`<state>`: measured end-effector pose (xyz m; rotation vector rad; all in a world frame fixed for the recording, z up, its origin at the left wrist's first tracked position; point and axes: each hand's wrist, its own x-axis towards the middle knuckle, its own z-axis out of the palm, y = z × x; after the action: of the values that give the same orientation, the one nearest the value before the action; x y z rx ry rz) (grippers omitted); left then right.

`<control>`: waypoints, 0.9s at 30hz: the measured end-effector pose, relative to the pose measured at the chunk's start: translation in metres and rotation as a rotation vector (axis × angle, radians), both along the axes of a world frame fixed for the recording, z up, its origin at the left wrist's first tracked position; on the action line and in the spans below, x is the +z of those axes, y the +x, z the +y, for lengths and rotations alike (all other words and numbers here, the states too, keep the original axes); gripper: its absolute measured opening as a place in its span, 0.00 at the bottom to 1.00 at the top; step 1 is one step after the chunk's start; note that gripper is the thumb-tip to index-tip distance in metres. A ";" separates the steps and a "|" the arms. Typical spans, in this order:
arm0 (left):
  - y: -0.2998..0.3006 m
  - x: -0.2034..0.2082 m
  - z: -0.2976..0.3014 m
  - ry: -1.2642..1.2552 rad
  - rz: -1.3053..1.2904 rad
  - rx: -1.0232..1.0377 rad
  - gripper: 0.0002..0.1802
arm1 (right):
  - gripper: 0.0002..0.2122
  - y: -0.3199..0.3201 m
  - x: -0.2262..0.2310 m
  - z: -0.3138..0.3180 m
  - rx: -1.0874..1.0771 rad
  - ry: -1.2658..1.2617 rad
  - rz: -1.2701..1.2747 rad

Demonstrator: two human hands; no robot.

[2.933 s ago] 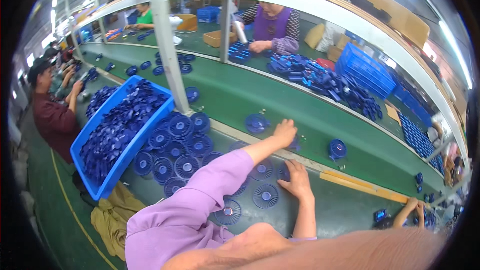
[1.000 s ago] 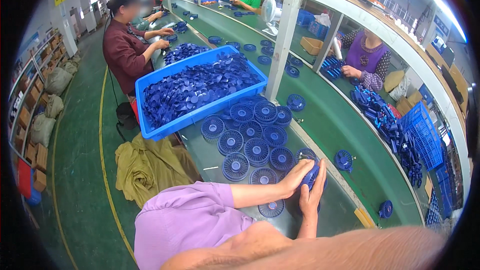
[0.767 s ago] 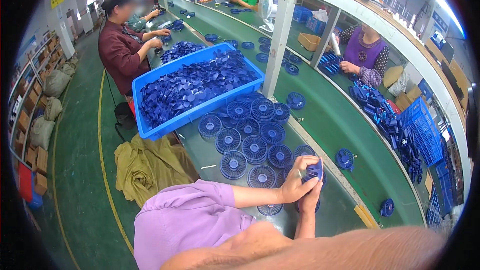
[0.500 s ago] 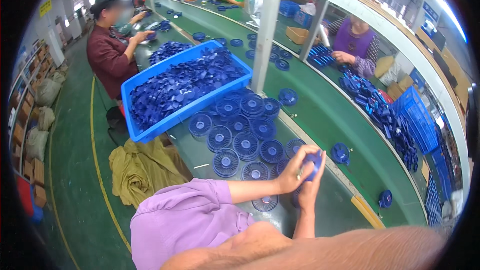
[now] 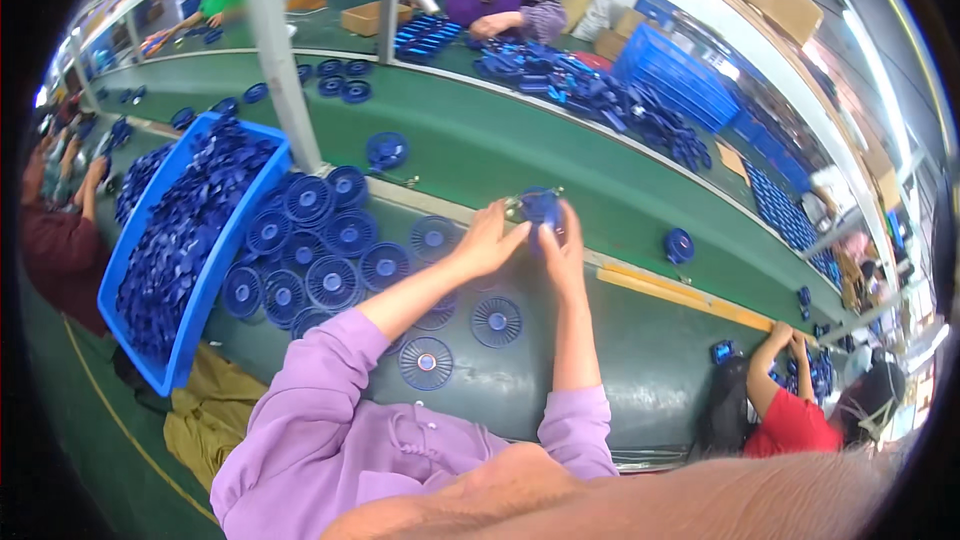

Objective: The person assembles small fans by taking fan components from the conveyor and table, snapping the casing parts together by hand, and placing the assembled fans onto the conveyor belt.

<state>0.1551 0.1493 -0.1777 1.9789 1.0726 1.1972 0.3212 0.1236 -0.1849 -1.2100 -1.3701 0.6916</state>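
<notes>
Well, one blue round part (image 5: pixel 541 204) is between my hands just above the middle of the frame, over the near edge of the green belt (image 5: pixel 470 156). My left hand (image 5: pixel 483 243) has thumb and fingers bent in at its left side; my right hand (image 5: pixel 563 248) sets a thumb to its near face with fingers round the right edge, neither hand spread wide. How much of this part is joined I can't tell, so I'd call it midway. Judging by the layout, plenty is left: a pile of slotted covers (image 5: pixel 333 282) fills the left of centre, two loose covers (image 5: pixel 496 322) lie lower down, and the blue bin (image 5: pixel 178 368) at far left is heaped with small pieces. Two belt parts (image 5: pixel 387 150), upper centre-left and right, look further along.
</notes>
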 end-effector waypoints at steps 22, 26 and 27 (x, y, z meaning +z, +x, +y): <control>0.090 -0.044 0.114 0.000 0.455 -0.001 0.16 | 0.40 -0.028 -0.011 -0.097 0.322 -0.055 -0.996; 0.046 -0.050 0.114 -0.040 0.340 0.127 0.14 | 0.37 -0.029 -0.004 -0.093 0.329 -0.145 -0.912; 0.035 -0.054 0.110 -0.064 0.187 0.118 0.16 | 0.33 -0.029 -0.007 -0.093 0.257 -0.054 -0.896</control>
<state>0.1902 0.2595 -0.2315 2.0329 1.3208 1.0390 0.2920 0.0309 -0.1916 -1.4758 -2.2840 0.3489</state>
